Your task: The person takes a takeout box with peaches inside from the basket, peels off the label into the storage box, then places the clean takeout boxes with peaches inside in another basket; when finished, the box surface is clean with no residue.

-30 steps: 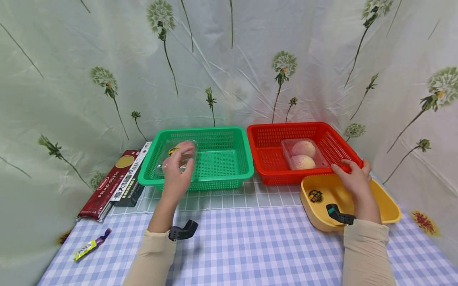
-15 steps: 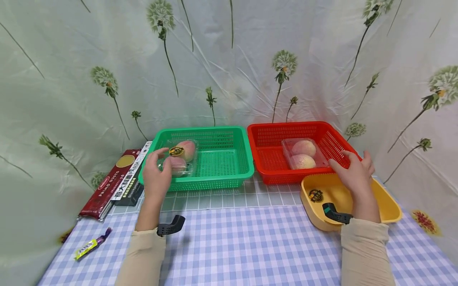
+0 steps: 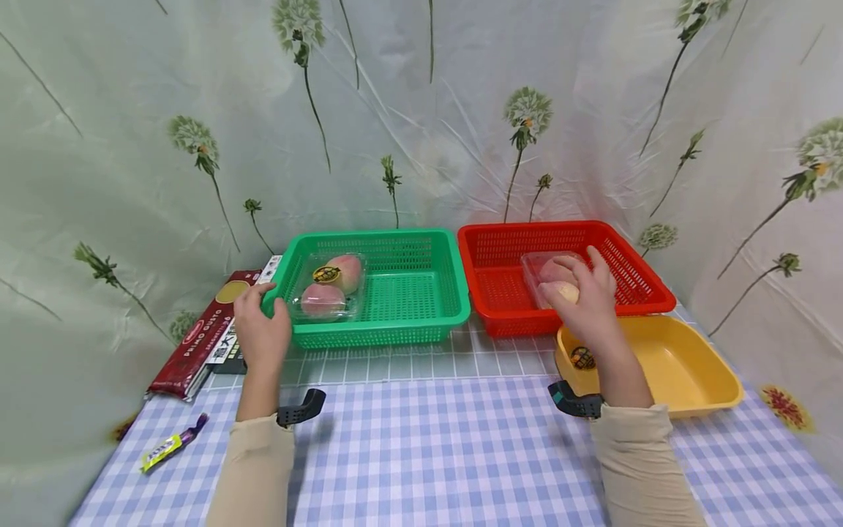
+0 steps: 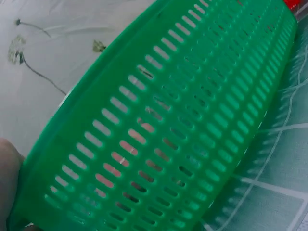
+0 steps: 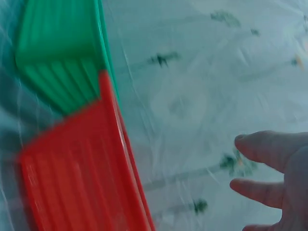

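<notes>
My left hand [image 3: 260, 333] is at the near left corner of a green plastic basket [image 3: 388, 337], fingers curled at its rim. In the left wrist view, a bit of that hand [image 4: 6, 175] shows against the rim of the slotted green basket wall [image 4: 159, 108]. A clear pack of peaches [image 3: 323, 298] lies inside this basket. Over the front of a red basket [image 3: 514, 324] hovers my right hand [image 3: 589, 307], fingers spread and holding nothing. Behind it, partly hidden, is another clear pack of peaches [image 3: 552, 269]. The right wrist view shows those spread fingers [image 5: 264, 149] apart from the red rim.
A yellow bin [image 3: 685, 366] stands in front of the red basket. Left of the green basket lie a red spaghetti pack [image 3: 204, 337] and a black-and-white pasta box [image 3: 227, 351]. A small yellow-purple wrapped snack [image 3: 173, 443] lies at the left on the checked cloth [image 3: 421, 454].
My left hand has moved from above the peach pack leftward to the green basket's rim. My right hand has left the red basket's right corner and moved left over its front.
</notes>
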Tool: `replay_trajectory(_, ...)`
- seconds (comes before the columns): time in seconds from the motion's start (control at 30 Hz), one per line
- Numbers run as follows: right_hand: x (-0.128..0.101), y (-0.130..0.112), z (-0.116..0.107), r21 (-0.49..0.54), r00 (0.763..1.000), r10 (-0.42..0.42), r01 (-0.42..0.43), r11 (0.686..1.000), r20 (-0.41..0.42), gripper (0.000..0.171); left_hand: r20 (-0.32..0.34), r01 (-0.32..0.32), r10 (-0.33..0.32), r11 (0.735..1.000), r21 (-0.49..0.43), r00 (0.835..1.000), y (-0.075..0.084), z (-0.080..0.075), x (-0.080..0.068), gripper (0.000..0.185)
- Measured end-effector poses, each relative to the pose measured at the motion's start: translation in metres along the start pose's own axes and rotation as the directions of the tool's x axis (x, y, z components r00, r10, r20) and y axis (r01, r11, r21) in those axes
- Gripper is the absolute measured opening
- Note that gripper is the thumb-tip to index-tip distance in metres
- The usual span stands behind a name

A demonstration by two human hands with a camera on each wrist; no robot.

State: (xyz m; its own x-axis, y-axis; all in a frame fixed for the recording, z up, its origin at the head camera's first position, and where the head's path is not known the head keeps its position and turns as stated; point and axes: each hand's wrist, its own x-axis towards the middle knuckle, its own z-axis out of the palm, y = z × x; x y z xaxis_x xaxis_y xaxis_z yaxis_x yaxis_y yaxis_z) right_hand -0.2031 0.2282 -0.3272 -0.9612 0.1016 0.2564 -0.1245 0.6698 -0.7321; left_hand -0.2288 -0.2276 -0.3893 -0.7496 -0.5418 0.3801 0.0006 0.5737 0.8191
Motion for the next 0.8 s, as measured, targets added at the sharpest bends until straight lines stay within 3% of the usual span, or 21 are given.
replay_trajectory(0.23, -0.003, -0.027, 0.043, 0.119, 0.986, -0.112, 0.098, 0.988, 0.120, 0.053, 0.111, 0.148, -0.138, 0.984, -0.094, 0.984, -0.009, 0.001, 0.005, 0.039)
replay_trajectory(0.4, 0.003, -0.054, 0.081, 0.234, 0.955, -0.202, 0.150, 0.961, 0.216, 0.047, 0.104, 0.200, -0.191, 0.976, -0.089, 0.976, -0.008, -0.001, 0.005, 0.039)
replay_trajectory(0.57, 0.016, -0.076, 0.118, 0.365, 0.891, -0.246, 0.099, 0.926, 0.382, 0.042, 0.085, 0.202, -0.194, 0.976, -0.085, 0.977, -0.009, 0.000, 0.004, 0.039)
replay_trajectory(0.8, 0.036, -0.098, 0.150, 0.450, 0.763, -0.169, -0.174, 0.876, 0.624, 0.041, 0.079, 0.209, -0.201, 0.973, -0.099, 0.976, -0.008, 0.006, 0.002, 0.039)
